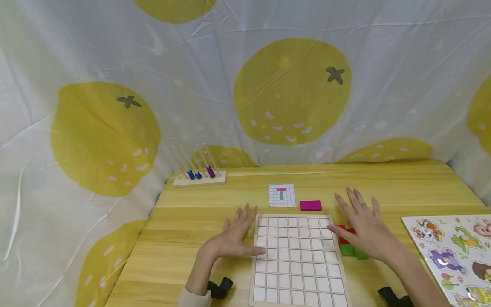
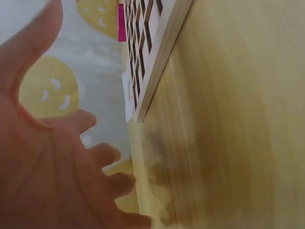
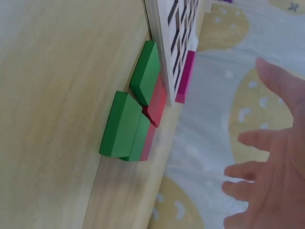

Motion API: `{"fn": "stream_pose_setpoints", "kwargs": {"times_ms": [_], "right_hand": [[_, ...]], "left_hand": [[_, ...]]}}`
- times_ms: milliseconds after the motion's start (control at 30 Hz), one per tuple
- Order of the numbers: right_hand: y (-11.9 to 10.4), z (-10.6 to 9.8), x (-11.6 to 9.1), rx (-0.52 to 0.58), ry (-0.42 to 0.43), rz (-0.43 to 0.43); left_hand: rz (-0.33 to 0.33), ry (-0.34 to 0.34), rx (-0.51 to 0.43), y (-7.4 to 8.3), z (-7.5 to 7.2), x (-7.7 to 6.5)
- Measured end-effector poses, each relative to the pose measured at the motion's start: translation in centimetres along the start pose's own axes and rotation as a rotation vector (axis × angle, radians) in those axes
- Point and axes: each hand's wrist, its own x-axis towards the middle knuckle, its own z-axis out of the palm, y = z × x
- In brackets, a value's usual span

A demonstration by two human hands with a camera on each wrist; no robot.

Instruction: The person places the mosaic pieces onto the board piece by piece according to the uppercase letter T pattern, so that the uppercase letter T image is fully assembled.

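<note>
Pale wooden grid board (image 1: 299, 258), white-celled, lies with its long axis pointing away from the person. Left hand (image 1: 232, 243) by its left edge, right hand (image 1: 364, 232) by its right: both spread wide, holding nothing. Red and green blocks (image 1: 347, 250) sit beside its right edge; a crosswise magenta block (image 1: 310, 206) and gridded card (image 1: 281, 201) lie beyond its far edge.
</note>
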Motion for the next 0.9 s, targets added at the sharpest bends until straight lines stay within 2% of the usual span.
{"fn": "stream_pose_setpoints", "kwargs": {"times_ms": [167,467,733,900], "right_hand": [[0.5,-0.3,-0.2,0.051,-0.028,0.013],[2.7,-1.3,-0.1,0.312,-0.117,-0.012],[4.9,-1.2,-0.2,0.315,-0.122,-0.012],[6.0,-0.8,-0.2,0.391,-0.164,-0.018]], "left_hand": [[-0.001,-0.066,-0.024,-0.3,0.0,-0.1],[-0.027,-0.097,0.063,-0.4,0.4,-0.4],[-0.046,-0.098,0.115,0.0,0.8,-0.4],[-0.065,-0.098,0.131,0.1,1.1,-0.3]]}}
